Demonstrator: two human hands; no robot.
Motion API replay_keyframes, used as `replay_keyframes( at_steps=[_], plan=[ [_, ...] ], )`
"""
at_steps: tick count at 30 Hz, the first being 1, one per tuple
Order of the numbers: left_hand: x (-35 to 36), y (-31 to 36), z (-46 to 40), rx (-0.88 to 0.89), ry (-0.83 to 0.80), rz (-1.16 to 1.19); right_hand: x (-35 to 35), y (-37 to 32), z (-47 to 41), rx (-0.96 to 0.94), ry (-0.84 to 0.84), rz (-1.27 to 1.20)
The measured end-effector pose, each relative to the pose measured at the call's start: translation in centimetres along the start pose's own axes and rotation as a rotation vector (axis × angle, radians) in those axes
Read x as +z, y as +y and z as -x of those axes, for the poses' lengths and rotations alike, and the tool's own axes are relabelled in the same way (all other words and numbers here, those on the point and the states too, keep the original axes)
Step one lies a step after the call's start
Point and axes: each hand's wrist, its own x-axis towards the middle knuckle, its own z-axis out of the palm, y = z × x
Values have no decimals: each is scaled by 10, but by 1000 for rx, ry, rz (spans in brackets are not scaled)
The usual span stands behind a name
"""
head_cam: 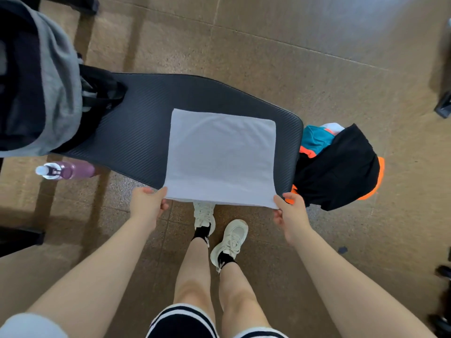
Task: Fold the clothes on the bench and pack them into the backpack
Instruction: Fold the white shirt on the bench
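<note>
A white cloth (pixel 220 154) lies flat on the black padded bench (pixel 136 132), its near edge hanging over the bench's front. My left hand (pixel 146 206) pinches the cloth's near left corner and my right hand (pixel 289 213) pinches its near right corner. A pile of clothes in black (pixel 341 167), teal (pixel 314 140) and orange lies heaped at the bench's right end. The grey and black backpack (pixel 48 89) stands open at the bench's left end.
A purple bottle (pixel 66 170) with a white cap lies on the floor by the bench's left front. My legs and white shoes (pixel 229 237) stand right in front of the bench. Dark equipment parts show at the right edge (pixel 443 106).
</note>
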Motion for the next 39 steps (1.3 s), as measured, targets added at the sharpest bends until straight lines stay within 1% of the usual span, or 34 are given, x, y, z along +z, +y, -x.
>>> replay_keyframes(
  at_steps=[2, 4, 7, 9, 11, 14, 16, 17, 18, 20, 21, 22, 23, 26, 27, 29, 31, 32, 35, 36, 39],
  plan=[
    [2, 20, 6, 82, 7, 3, 1, -22, 2, -100, 2, 27],
    [9, 47, 5, 138, -8, 0, 9, -51, -7, -161, 5, 25],
    [25, 84, -22, 138, -54, -17, 21, -85, -37, -134, 41, -10],
    [35, 103, -44, 102, -92, 4, 27, -95, -58, -93, 48, -59],
    [44, 117, -61, 86, -135, 19, 33, -103, -75, -95, 47, -102],
    [48, 127, -81, 56, -264, 95, 42, -114, -91, -125, -5, -214],
    [47, 128, -94, 116, -399, 25, 46, -115, -102, -157, -63, -253],
    [47, 126, -100, 163, -432, -50, 48, -115, -106, -195, -69, -193],
    [48, 124, -106, 211, -413, -129, 50, -113, -112, -255, -56, -52],
    [52, 122, -109, 304, -276, -256, 53, -109, -119, -421, 5, 304],
    [54, 122, -108, 348, -236, -284, 54, -109, -119, -501, 46, 423],
    [56, 123, -108, 384, -223, -288, 56, -109, -122, -560, 82, 459],
    [57, 124, -107, 406, -222, -268, 57, -110, -121, -580, 99, 429],
    [56, 129, -109, 439, -221, -179, 60, -117, -119, -529, 62, 189],
    [56, 130, -111, 451, -223, -176, 61, -119, -120, -530, 67, 190],
    [56, 133, -116, 486, -220, -255, 66, -121, -126, -539, 104, 294],
    [60, 137, -122, 535, -176, -397, 72, -126, -132, -588, 133, 431],
    [61, 139, -122, 587, -136, -482, 74, -128, -133, -627, 141, 517],
    [65, 144, -128, 835, -35, -721, 75, -134, -131, -764, 162, 758],
    [65, 144, -130, 869, -31, -739, 73, -134, -130, -788, 164, 790],
    [68, 146, -131, 830, -62, -651, 69, -136, -134, -782, 154, 825]
  ],
)
